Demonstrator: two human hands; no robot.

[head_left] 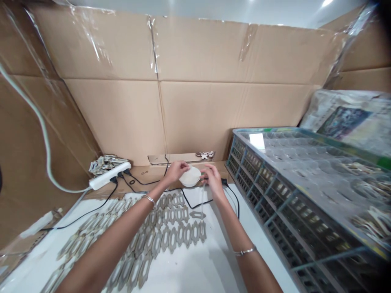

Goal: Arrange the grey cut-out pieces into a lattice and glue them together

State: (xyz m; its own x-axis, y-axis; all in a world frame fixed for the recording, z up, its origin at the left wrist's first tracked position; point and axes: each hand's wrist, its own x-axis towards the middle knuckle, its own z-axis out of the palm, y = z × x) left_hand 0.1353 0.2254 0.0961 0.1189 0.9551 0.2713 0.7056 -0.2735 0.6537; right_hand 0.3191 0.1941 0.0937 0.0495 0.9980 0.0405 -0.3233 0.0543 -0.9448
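Observation:
At the far side of the white work surface is a round, shallow white dish [190, 177]. My left hand [177, 171] is at its left rim, thumb and fingertips pinched together; whatever they hold is too small to make out. On the dish's right, my right hand [212, 179] has its fingers bent and apart, with the tips close to the rim. Below those fingers a thin translucent strip [203, 196] runs down. Rows of flat grey-beige pieces with long oval openings [173, 237] lie on the surface near my forearms. One piece [197, 214] lies sideways.
A white power strip [110, 176] with black plugs and cords sits at the left, beside a pile of small pieces [106, 163]. On the right stands a large plastic crate [259, 191] topped by a clear compartmented tray [293, 162]. Cardboard walls [201, 106] enclose the back and left.

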